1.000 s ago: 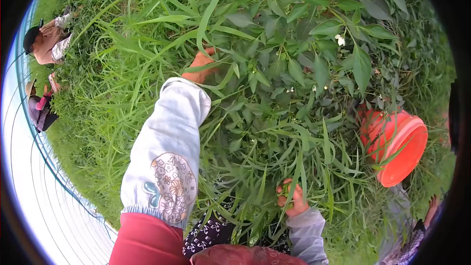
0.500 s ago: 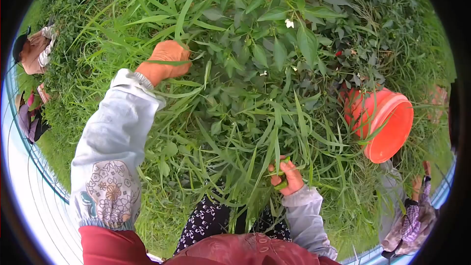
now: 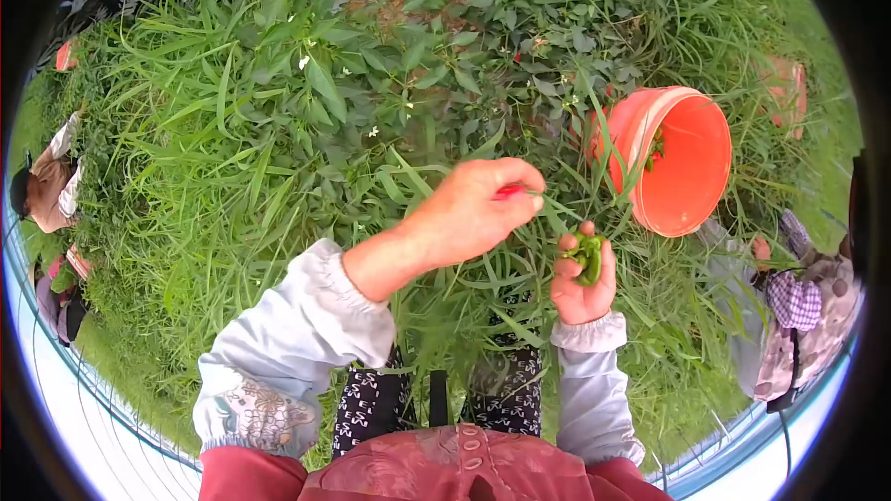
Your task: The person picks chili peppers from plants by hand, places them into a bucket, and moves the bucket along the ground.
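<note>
My left hand (image 3: 455, 213) is closed in a pinch on a small red pepper (image 3: 510, 192) in the middle of the view, above the grass. To its lower right, my right hand (image 3: 585, 283) faces up, its fingers curled round several green peppers (image 3: 587, 255). Just above and to the right of that hand, an orange-red bucket (image 3: 682, 162) lies tilted with its mouth toward me; a few red and green peppers (image 3: 655, 148) show inside. Leafy pepper plants (image 3: 325, 83) with small white flowers spread ahead of my hands.
Tall grass (image 3: 186, 158) grows among the plants. Two people are at the far left, one in a dark cap (image 3: 46, 186). Another person in checked sleeves (image 3: 795, 301) is at the right. Another reddish container (image 3: 787, 97) stands beyond the bucket, and a small one (image 3: 65, 56) upper left.
My left hand has come from the plants at the left to the middle, now with a red pepper. My right hand has risen slightly with the green peppers. The view has shifted.
</note>
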The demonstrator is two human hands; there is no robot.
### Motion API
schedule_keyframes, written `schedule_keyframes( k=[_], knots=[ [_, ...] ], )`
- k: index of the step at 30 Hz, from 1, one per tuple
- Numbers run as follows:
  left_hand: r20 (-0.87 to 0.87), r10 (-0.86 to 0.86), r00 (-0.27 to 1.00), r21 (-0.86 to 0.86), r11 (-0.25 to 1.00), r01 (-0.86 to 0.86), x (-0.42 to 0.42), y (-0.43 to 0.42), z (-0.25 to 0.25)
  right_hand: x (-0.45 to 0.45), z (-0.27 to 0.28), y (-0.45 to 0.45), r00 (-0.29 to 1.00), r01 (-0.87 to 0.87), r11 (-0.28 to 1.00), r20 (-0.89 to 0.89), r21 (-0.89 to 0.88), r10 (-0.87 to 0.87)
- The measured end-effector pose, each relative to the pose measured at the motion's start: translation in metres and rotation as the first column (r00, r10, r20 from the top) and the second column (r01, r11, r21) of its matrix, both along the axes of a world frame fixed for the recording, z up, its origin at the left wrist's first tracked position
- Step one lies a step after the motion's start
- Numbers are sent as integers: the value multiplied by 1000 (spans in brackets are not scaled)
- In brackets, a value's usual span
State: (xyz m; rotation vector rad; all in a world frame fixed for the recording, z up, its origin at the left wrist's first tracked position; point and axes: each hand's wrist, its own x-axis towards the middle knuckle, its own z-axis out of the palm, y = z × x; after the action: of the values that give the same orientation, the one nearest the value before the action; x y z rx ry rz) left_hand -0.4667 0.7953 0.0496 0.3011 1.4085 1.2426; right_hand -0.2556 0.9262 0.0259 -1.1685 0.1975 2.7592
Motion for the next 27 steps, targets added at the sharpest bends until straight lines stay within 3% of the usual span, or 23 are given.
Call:
schedule_keyframes(
  k=[1,2,4,7,10,12,14,15,16,17,18,20,21,22,24,27],
  knots=[
    [-10,35,999,106,994,-34,22,40,-6,6,-3,29,999,49,993,-27,108,-46],
    [-137,56,989,213,977,-26,39,76,-3,12,-8,56,994,100,972,-56,211,-90],
    [-300,162,940,245,966,-88,74,137,-7,-1,1,95,963,24,866,222,499,-155],
    [-475,334,814,276,935,-223,98,172,-43,21,-24,156,978,162,857,35,489,-204],
    [-592,128,795,35,990,-133,75,127,-81,34,-40,184,862,364,847,205,388,-464],
    [-750,-84,656,-226,965,-135,53,77,-118,41,-50,185,876,313,831,197,461,-440],
    [-679,-463,570,-571,821,-13,27,24,-153,54,-62,182,912,253,815,153,521,-382],
    [-547,-626,556,-719,691,70,19,-3,-171,57,-64,176,928,223,821,144,525,-344],
    [-463,-757,460,-816,567,111,18,-28,-187,60,-67,171,941,197,834,138,515,-308],
    [-380,-820,427,-845,496,201,21,-53,-204,65,-71,164,954,169,846,133,505,-270],
    [-168,-870,463,-858,360,366,23,-57,-195,62,-69,153,965,140,857,126,495,-230],
    [128,-976,175,-794,5,607,41,-64,-187,61,-64,128,970,13,866,205,499,-133],
    [176,-977,119,-756,-57,653,49,-78,-189,64,-64,117,974,-42,875,214,483,-71],
    [151,-979,136,-770,-30,637,57,-99,-190,64,-64,106,977,-93,877,214,471,-12],
    [43,-999,16,-826,-27,563,65,-133,-188,57,-54,78,922,-339,809,343,480,183],
    [-56,-995,80,-780,94,618,61,-169,-187,56,-58,32,724,-682,611,494,403,482]
  ],
)
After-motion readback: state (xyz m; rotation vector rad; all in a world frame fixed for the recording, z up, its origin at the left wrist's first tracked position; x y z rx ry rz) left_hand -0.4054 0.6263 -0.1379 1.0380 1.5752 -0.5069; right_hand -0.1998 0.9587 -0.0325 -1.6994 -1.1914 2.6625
